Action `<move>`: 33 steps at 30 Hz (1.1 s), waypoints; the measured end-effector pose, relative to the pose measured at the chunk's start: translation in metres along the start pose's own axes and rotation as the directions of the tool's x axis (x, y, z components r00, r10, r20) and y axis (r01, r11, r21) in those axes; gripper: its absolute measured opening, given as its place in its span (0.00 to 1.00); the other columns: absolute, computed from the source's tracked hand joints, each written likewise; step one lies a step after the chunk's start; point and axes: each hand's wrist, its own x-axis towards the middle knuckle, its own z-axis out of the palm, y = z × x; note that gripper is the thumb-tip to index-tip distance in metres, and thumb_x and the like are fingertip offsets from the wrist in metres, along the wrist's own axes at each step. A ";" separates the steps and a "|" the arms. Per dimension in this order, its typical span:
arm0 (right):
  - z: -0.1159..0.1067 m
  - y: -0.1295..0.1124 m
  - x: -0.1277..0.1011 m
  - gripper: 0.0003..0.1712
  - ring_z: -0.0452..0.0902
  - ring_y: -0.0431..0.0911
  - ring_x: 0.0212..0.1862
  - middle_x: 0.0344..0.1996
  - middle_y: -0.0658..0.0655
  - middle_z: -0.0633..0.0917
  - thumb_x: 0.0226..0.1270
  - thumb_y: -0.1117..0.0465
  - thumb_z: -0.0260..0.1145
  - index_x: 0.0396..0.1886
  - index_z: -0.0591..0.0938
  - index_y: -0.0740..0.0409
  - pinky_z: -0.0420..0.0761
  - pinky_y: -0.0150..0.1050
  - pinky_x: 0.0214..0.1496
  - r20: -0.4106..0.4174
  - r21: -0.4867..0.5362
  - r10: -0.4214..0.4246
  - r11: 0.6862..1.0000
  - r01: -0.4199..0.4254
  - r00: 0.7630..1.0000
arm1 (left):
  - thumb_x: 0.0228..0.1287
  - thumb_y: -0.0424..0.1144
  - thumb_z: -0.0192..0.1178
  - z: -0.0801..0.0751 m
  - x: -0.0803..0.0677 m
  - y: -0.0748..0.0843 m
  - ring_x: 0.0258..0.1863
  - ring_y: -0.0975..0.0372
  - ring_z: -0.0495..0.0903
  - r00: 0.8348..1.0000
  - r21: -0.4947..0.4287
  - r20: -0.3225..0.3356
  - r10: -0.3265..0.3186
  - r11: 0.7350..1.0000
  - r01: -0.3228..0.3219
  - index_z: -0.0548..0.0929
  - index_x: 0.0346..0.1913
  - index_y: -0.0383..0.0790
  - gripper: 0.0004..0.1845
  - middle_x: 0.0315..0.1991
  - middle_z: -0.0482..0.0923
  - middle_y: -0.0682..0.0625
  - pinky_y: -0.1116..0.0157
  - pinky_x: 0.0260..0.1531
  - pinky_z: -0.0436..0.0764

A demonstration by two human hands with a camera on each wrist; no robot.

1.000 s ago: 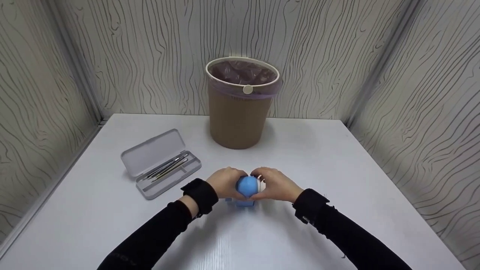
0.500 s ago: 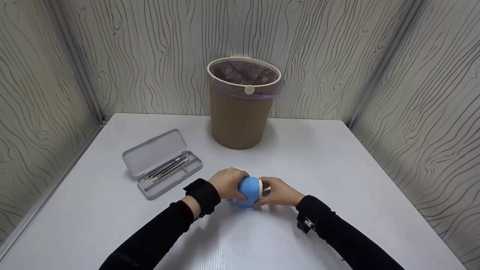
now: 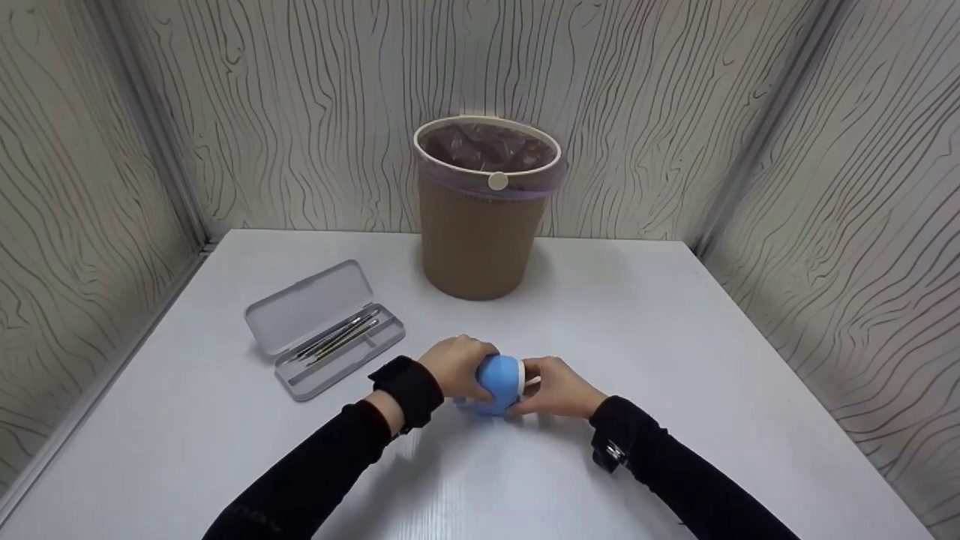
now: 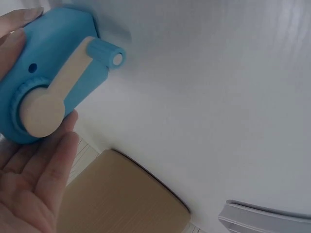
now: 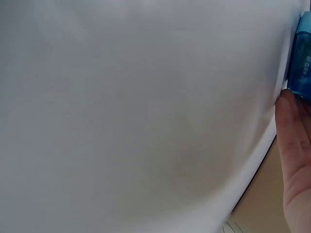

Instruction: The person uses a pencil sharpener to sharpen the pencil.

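Observation:
A blue crank pencil sharpener with a white front rim is between both hands near the middle of the table. My left hand grips its left side, thumb and fingers round the body. On its right side my right hand holds the white front end, fingers above and thumb below. The left wrist view shows the cream crank arm and its blue knob. A clear blue part with white lettering shows at the edge of the right wrist view. Whether the sharpener touches the table is unclear.
An open grey pencil case lies to the left, with several pencils in its tray. Behind the hands stands a brown bin with a bag liner. Wood-patterned panels wall in the white table.
The sharpener has tilted since a second ago, and more of its body and white rim now shows. My right hand has moved slightly down and right; little differs over the last half second.

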 end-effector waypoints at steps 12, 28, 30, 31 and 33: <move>-0.001 0.003 -0.002 0.30 0.88 0.47 0.52 0.50 0.57 0.91 0.51 0.57 0.82 0.55 0.85 0.60 0.84 0.30 0.54 0.017 -0.006 -0.027 1.000 0.027 0.999 | 0.50 0.45 0.81 0.000 -0.001 0.002 0.56 0.52 0.86 1.000 0.018 0.025 -0.013 1.000 0.012 0.84 0.60 0.39 0.33 0.55 0.88 0.45 0.56 0.61 0.84; -0.002 0.001 -0.002 0.31 0.87 0.50 0.53 0.50 0.58 0.91 0.51 0.57 0.82 0.56 0.85 0.62 0.85 0.37 0.58 0.020 -0.054 -0.028 0.998 0.029 0.999 | 0.52 0.43 0.80 -0.002 -0.001 0.002 0.56 0.51 0.86 0.999 0.041 0.037 0.009 0.999 -0.010 0.83 0.60 0.38 0.31 0.54 0.88 0.43 0.55 0.61 0.83; -0.002 0.002 -0.002 0.31 0.87 0.50 0.53 0.49 0.57 0.91 0.51 0.56 0.82 0.55 0.85 0.61 0.86 0.38 0.58 0.015 -0.058 -0.033 0.998 0.033 0.999 | 0.52 0.43 0.80 -0.002 -0.001 0.002 0.56 0.51 0.86 0.999 0.047 0.037 0.011 0.999 -0.012 0.83 0.60 0.38 0.31 0.54 0.88 0.44 0.55 0.61 0.83; -0.002 0.002 -0.002 0.31 0.87 0.49 0.52 0.49 0.57 0.91 0.50 0.56 0.83 0.55 0.85 0.61 0.86 0.38 0.57 0.013 -0.060 -0.034 0.998 0.035 0.999 | 0.51 0.43 0.81 -0.003 -0.001 0.002 0.55 0.51 0.86 0.999 0.049 0.035 0.013 0.999 -0.014 0.84 0.59 0.38 0.31 0.54 0.88 0.43 0.55 0.61 0.83; -0.002 0.002 -0.002 0.31 0.87 0.49 0.52 0.49 0.56 0.91 0.50 0.55 0.83 0.54 0.86 0.60 0.85 0.36 0.57 0.014 -0.061 -0.032 0.998 0.033 0.999 | 0.51 0.44 0.81 -0.003 -0.001 0.002 0.55 0.51 0.87 0.999 0.055 0.033 0.015 0.998 -0.017 0.84 0.59 0.38 0.32 0.54 0.88 0.44 0.56 0.60 0.84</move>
